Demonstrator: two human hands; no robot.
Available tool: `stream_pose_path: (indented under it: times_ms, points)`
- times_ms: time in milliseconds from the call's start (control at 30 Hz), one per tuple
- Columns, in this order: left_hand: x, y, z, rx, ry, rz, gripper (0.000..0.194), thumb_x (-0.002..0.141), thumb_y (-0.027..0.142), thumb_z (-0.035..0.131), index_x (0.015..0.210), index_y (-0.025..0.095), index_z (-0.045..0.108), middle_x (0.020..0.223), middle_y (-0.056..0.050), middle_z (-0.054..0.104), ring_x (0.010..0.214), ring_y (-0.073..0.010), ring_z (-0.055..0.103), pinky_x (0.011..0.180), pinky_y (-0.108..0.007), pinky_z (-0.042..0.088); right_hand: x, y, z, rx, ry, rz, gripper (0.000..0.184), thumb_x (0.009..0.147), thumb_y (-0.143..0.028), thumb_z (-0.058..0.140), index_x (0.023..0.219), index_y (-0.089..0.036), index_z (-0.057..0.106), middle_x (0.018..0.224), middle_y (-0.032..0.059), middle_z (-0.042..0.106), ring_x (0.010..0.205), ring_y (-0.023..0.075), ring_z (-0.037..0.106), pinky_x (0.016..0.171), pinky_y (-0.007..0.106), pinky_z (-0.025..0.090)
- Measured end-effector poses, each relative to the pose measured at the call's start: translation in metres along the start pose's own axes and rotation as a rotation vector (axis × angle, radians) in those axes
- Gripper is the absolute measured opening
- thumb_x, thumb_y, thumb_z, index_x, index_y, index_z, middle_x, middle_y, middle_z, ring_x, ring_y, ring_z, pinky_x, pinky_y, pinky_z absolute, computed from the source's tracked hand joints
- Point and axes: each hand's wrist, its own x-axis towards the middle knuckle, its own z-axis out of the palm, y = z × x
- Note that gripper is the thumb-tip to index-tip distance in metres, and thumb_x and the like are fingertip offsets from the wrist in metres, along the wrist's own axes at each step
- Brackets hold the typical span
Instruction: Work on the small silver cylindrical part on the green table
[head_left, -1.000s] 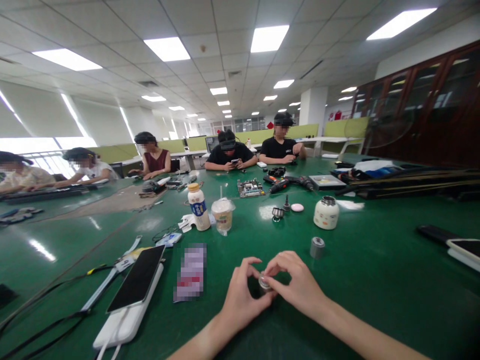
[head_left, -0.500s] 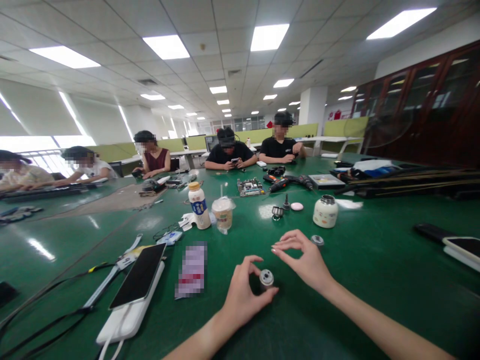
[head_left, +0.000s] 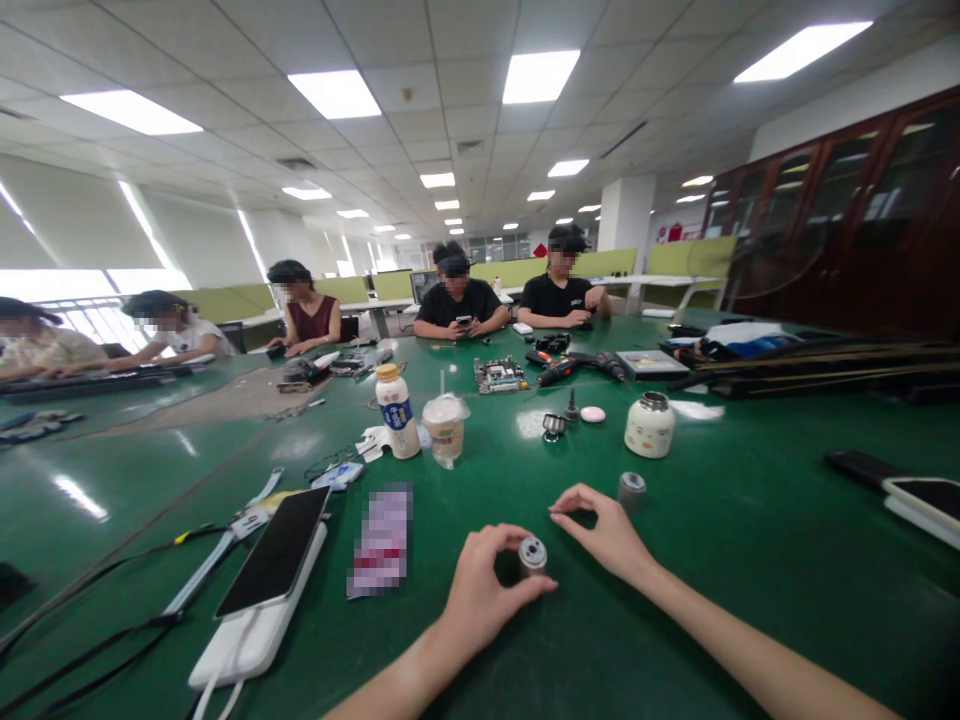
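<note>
A small silver cylindrical motor (head_left: 533,556) stands upright on the green table, its round end with dark holes facing up. My left hand (head_left: 491,580) curls around it from the left, forefinger at its upper edge and thumb at its near side. Just beyond and to the right is my right hand (head_left: 604,530), apart from the motor, with thumb and forefinger pinched together. Whatever is between those fingertips is too small to make out. A second similar silver motor (head_left: 632,491) stands behind my right hand.
A white jar (head_left: 649,425), a lidded cup (head_left: 446,428) and a bottle (head_left: 398,412) stand farther back. To the left, a phone (head_left: 274,552) lies on a white power bank (head_left: 259,640). A circuit board (head_left: 501,375) and power drills (head_left: 581,367) are farther away. Several people sit around the table.
My right hand has dropped slightly toward me, its fingertips drawing together, and more of the second motor shows. My left forefinger has closed in on the near motor.
</note>
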Motion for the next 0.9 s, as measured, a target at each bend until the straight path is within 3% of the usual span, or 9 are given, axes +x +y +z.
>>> stream_pose_path:
  times_ms: [133,300,700,900]
  points:
    - [0.000,0.000,0.000,-0.008,-0.013,-0.005,0.037,0.065,0.038,0.085,0.097,0.025,0.070,0.094,-0.002,0.074,0.088,-0.0247,0.066,0.081,-0.036,0.050,0.000,-0.032,0.001,0.181,0.001,-0.014,0.017,0.082,-0.030,0.070,0.088,-0.021,0.057,0.087,0.0042,0.075,0.089,0.0220,0.072,0.084,0.037,0.055]
    - [0.000,-0.003,0.001,0.006,0.011,-0.009,0.042,0.064,0.039,0.086,0.100,0.024,0.070,0.095,-0.003,0.074,0.089,-0.0256,0.066,0.081,-0.036,0.051,-0.006,-0.059,0.003,0.184,-0.149,-0.045,0.009,0.082,-0.022,0.069,0.088,-0.021,0.061,0.087,0.0018,0.072,0.088,0.0199,0.070,0.084,0.035,0.054]
    - [0.001,0.000,0.000,0.006,-0.010,0.005,0.036,0.067,0.037,0.084,0.096,0.025,0.069,0.093,-0.001,0.074,0.089,-0.0245,0.066,0.080,-0.035,0.049,-0.010,-0.063,0.002,-0.052,-0.211,-0.115,0.008,0.082,-0.017,0.066,0.080,-0.024,0.068,0.081,-0.0009,0.071,0.083,0.0207,0.065,0.079,0.034,0.047]
    - [0.001,0.000,-0.001,0.027,-0.014,0.014,0.037,0.066,0.036,0.085,0.098,0.025,0.070,0.095,-0.002,0.074,0.090,-0.0252,0.066,0.080,-0.035,0.048,-0.013,-0.063,0.006,-0.057,-0.128,-0.028,0.010,0.077,-0.021,0.073,0.082,-0.022,0.064,0.075,-0.0021,0.068,0.078,0.0205,0.065,0.075,0.033,0.047]
